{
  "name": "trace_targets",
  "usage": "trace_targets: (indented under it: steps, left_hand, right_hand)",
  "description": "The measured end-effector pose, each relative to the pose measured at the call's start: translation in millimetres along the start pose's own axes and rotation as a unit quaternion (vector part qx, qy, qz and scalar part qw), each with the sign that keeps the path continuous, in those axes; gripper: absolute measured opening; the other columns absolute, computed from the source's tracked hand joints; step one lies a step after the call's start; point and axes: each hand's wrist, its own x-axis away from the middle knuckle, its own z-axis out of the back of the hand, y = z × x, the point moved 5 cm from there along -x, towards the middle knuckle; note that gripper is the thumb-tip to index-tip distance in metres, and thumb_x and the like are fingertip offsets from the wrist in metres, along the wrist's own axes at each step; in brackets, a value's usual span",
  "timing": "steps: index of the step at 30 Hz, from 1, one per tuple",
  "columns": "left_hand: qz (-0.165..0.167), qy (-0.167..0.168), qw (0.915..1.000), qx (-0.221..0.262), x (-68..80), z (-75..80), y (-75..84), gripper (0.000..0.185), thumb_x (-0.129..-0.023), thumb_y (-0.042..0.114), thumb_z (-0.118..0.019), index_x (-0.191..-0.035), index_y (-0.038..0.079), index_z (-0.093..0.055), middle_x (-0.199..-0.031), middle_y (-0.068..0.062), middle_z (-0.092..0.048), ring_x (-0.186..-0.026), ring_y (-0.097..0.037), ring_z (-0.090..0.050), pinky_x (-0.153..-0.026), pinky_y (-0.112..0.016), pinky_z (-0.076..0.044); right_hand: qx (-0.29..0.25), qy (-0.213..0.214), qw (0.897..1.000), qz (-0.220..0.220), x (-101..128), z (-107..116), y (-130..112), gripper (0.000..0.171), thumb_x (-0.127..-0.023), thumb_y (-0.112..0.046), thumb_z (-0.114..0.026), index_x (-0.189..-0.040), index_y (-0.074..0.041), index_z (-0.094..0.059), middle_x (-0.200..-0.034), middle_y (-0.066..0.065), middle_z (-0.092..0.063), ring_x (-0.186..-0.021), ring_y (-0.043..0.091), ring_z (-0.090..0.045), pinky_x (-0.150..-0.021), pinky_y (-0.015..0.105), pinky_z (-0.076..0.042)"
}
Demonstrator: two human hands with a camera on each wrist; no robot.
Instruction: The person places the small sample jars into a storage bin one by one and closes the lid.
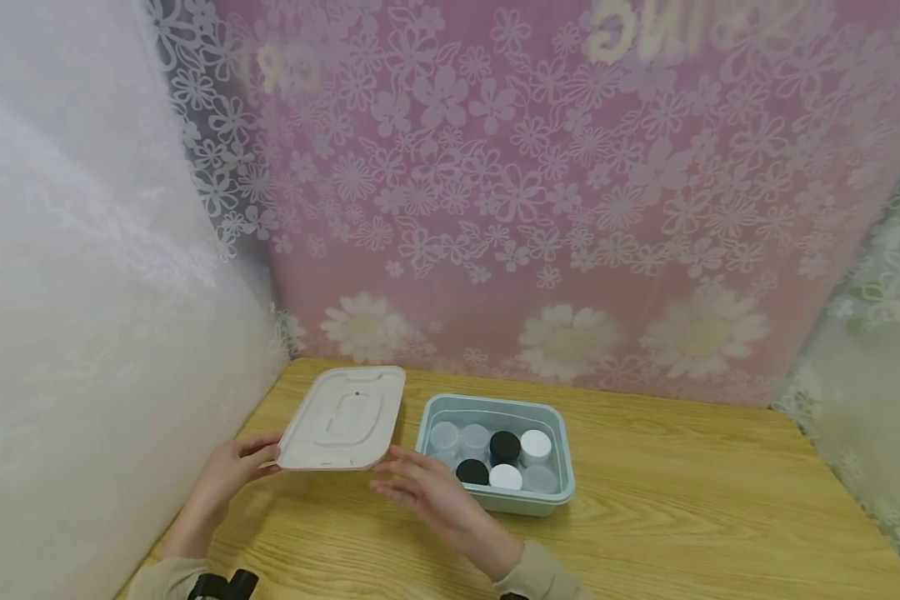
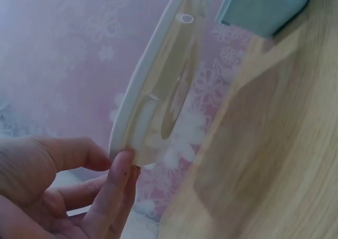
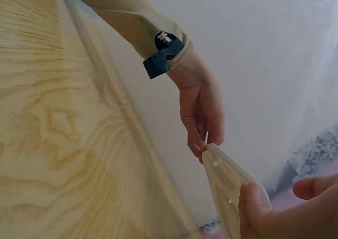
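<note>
A white plastic lid (image 1: 342,419), rectangular with rounded corners, is held above the table, its thin edge and underside showing in the left wrist view. At its near left corner, my left hand (image 1: 227,475) pinches the rim between thumb and fingers. My right hand (image 1: 435,497) is at the near right corner, fingers fairly straight. In the right wrist view those fingers (image 3: 252,204) lie against the lid's underside, while the thumb stands apart from it. Right beside this hand sits a light blue plastic box (image 1: 495,501), uncovered.
Several small round containers stand inside the box, some with a black top (image 1: 505,447), some with a white top (image 1: 536,447), others clear (image 1: 475,437). Wood-grain table (image 1: 667,500) extends to the right. A pale curtain (image 1: 105,275) borders the left, a pink floral one (image 1: 525,200) the back.
</note>
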Motion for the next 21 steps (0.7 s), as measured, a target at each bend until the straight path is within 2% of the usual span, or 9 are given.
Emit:
trace_targets:
  steps: [7, 10, 13, 17, 19, 21]
  left_hand:
    - [-0.017, -0.014, 0.9997, 0.006, -10.0, -12.5, 12.7, 0.046, -0.103, 0.011, -0.059, -0.137, -0.019, -0.051, -0.133, -0.031, -0.060, -0.090, 0.000, -0.068, -0.085, -0.025, -0.059]
    - [-0.023, -0.030, 0.9993, 0.009, -13.6, -19.0, 16.7, 0.046, -0.103, 0.012, -0.059, -0.137, -0.019, -0.051, -0.132, -0.030, -0.061, -0.092, -0.001, -0.067, -0.085, -0.024, -0.059]
    - [-0.028, -0.043, 0.9986, 0.008, -17.9, -25.4, 18.3, 0.046, -0.103, 0.014, -0.060, -0.137, -0.016, -0.053, -0.133, -0.028, -0.061, -0.095, -0.001, -0.067, -0.086, -0.025, -0.059]
    - [-0.038, -0.059, 0.9975, 0.005, -23.2, -34.8, 20.7, 0.047, -0.102, 0.017, -0.062, -0.137, -0.013, -0.055, -0.135, -0.027, -0.060, -0.102, -0.006, -0.067, -0.089, -0.029, -0.059]
    - [-0.042, -0.067, 0.9968, 0.006, -25.7, -39.6, 22.0, 0.046, -0.102, 0.018, -0.062, -0.136, -0.013, -0.056, -0.135, -0.027, -0.060, -0.104, -0.009, -0.067, -0.090, -0.030, -0.059]
    - [-0.044, -0.074, 0.9963, 0.011, -27.8, -43.9, 23.3, 0.046, -0.102, 0.018, -0.062, -0.136, -0.012, -0.057, -0.135, -0.027, -0.061, -0.104, -0.011, -0.068, -0.091, -0.031, -0.059]
  right_hand:
    - [0.002, 0.004, 1.000, -0.006, 3.2, 13.0, -21.9, 0.054, -0.105, -0.009, -0.050, -0.150, 0.014, -0.034, -0.135, 0.022, -0.054, -0.115, 0.030, -0.065, -0.104, 0.036, -0.052]
    - [0.019, 0.006, 1.000, -0.007, 3.4, 22.9, -29.6, 0.051, -0.106, -0.010, -0.049, -0.149, 0.014, -0.037, -0.141, 0.025, -0.049, -0.121, 0.034, -0.062, -0.106, 0.037, -0.051]
    - [0.023, 0.010, 1.000, -0.014, 3.2, 34.6, -35.8, 0.045, -0.107, -0.011, -0.049, -0.144, 0.014, -0.045, -0.153, 0.026, -0.039, -0.125, 0.036, -0.059, -0.107, 0.037, -0.049]
    - [0.006, 0.021, 1.000, -0.015, 3.2, 51.7, -42.5, 0.032, -0.106, -0.008, -0.051, -0.129, 0.011, -0.062, -0.164, 0.023, -0.024, -0.119, 0.031, -0.062, -0.109, 0.040, -0.048]
    - [0.005, 0.030, 0.999, -0.012, 3.8, 60.6, -45.9, 0.030, -0.105, -0.007, -0.052, -0.127, 0.010, -0.063, -0.164, 0.022, -0.025, -0.117, 0.029, -0.063, -0.109, 0.040, -0.048]
    - [0.013, 0.041, 0.999, -0.008, 4.5, 69.2, -49.5, 0.033, -0.105, -0.008, -0.052, -0.131, 0.010, -0.060, -0.160, 0.024, -0.030, -0.116, 0.028, -0.064, -0.108, 0.040, -0.049]
